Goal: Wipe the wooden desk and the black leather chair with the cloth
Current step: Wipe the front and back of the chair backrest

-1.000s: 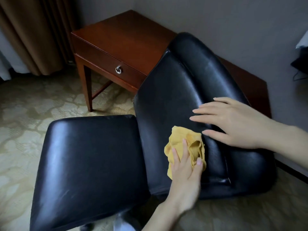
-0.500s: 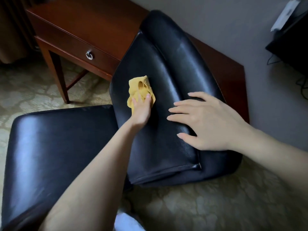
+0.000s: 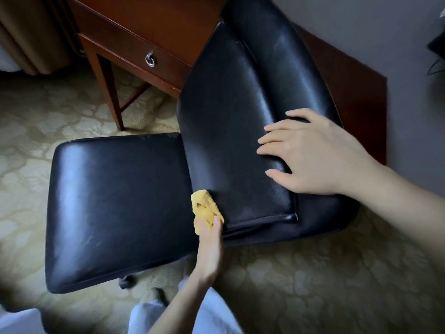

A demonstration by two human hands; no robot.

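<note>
**Now: cloth at the backrest's lower corner**

The black leather chair's backrest fills the middle of the view, and everything else is placed from it. The yellow cloth is bunched against the backrest's lower left corner, right where it meets the seat. The left hand reaches up to that corner from below. Its fingers lie fairly straight over the cloth's near end and press it onto the leather. Two fingertips show on top of the fabric. The thumb is hidden, so I cannot tell whether it wraps underneath.

The right hand rests flat on the right part of the backrest, holding nothing, with its fingers straight and spread toward the centre panel and its thumb nearer the lower edge.

The wooden desk stands behind the backrest, at its upper left, and its far end shows past the right edge. A drawer with a metal ring pull faces out to the left of the backrest's top. Patterned carpet lies below and around the backrest, and a brown curtain hangs far to its upper left.
</note>
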